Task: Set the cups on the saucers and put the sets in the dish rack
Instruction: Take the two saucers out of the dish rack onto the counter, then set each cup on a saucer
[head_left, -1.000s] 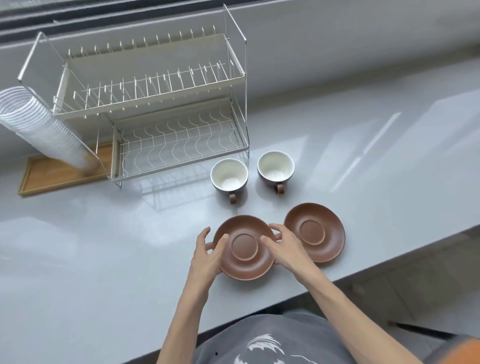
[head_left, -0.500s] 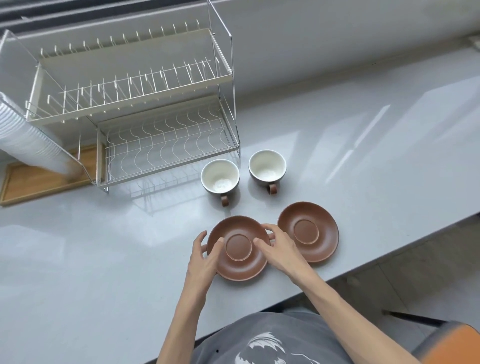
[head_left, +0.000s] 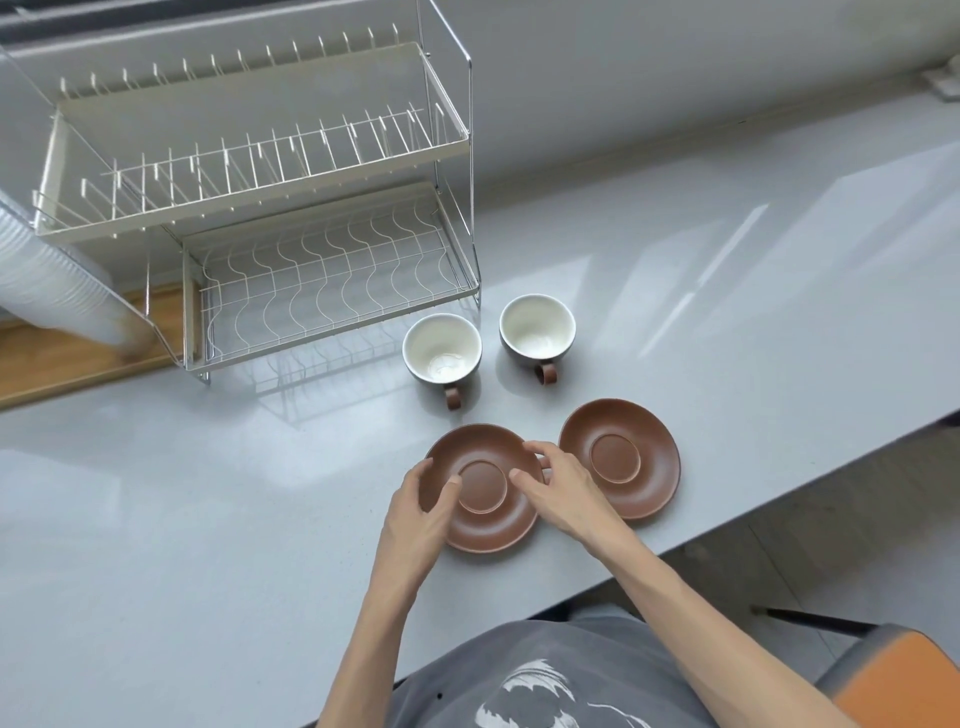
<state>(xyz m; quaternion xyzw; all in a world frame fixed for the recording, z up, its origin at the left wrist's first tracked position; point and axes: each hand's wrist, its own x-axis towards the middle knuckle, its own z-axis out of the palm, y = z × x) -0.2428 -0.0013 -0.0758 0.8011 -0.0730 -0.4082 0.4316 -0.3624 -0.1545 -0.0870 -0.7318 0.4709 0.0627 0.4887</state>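
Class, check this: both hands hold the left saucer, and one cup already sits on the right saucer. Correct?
Not quite. The head view shows both cups on the counter; the right saucer is bare. Both hands do hold the left saucer.

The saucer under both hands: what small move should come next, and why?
Probably let the right hand go and fetch the nearest cup. The left hand already grips the saucer, which lies bare on the counter, and both cups are empty.

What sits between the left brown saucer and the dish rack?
Head view: the left white-lined cup, upright on the grey counter, between the held brown saucer and the wire dish rack.
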